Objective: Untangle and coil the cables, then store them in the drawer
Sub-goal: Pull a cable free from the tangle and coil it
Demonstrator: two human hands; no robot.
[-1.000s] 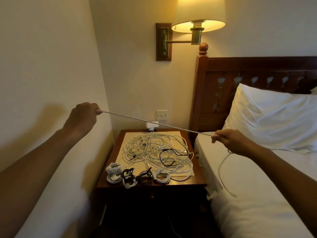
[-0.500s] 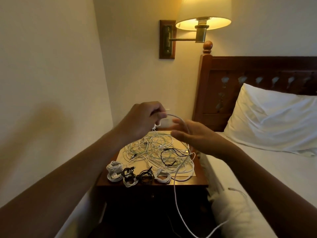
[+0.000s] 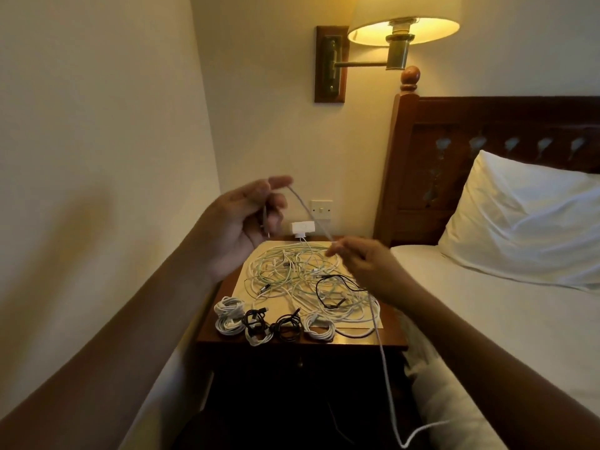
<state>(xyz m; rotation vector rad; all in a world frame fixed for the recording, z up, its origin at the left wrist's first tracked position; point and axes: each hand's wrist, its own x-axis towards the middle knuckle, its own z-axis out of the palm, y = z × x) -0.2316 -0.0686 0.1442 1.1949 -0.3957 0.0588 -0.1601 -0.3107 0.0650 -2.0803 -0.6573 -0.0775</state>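
My left hand [image 3: 242,222] is raised above the nightstand [image 3: 394,343], palm toward me. A white cable [image 3: 307,210] passes over its thumb and fingers, with the short end hanging across the palm. The cable slants down to my right hand [image 3: 368,269], which pinches it between the fingertips. From there it drops past the nightstand's front edge and trails toward the bed. A loose tangle of white and black cables [image 3: 302,274] lies on a paper mat. Several small coiled bundles [image 3: 229,316] sit in a row along the front edge. The drawer [image 3: 301,363] below is closed and dark.
A white charger [image 3: 300,228] is plugged in at the wall behind the nightstand. A lit wall lamp [image 3: 402,24] hangs above. The bed [image 3: 487,319] with a white pillow [image 3: 526,222] and a wooden headboard is on the right. A bare wall stands close on the left.
One second ago the cable was stretched straight between my far-apart hands. The hands came together, and now the left palm has turned up with the cable laid over it.
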